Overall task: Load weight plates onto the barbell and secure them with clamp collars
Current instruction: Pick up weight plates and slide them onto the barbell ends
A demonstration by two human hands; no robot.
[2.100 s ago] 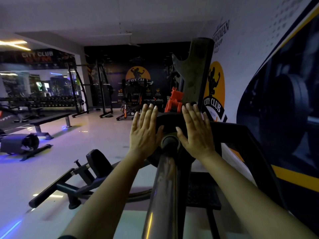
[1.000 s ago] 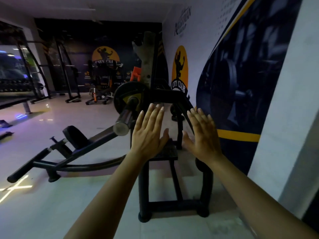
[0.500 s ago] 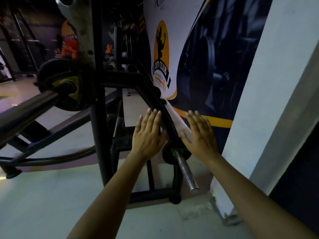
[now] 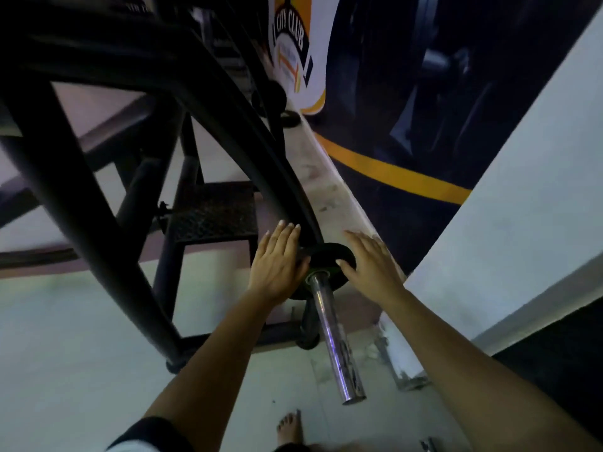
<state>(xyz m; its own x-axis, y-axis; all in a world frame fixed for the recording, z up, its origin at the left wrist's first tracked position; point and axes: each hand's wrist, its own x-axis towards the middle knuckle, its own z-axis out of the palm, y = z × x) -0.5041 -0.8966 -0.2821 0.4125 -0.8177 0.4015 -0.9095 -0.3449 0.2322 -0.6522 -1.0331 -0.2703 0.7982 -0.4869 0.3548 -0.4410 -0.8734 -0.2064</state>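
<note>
1. Weight plate [image 4: 330, 254] is sitting low on a chrome peg [image 4: 336, 340] of the black rack frame [image 4: 228, 132], near the floor and beside the wall.
2. The peg's long axis is pointing back toward the person, so the plate is probably coming off that way.
3. Left hand [image 4: 277, 265] and right hand [image 4: 372, 265] are flanking it, equally near, fingers straight, gripping nothing, thumbs touching the plate.
4. Against half a second earlier, both hands are sitting closer around the plate, and the view is tipping further down.
</note>
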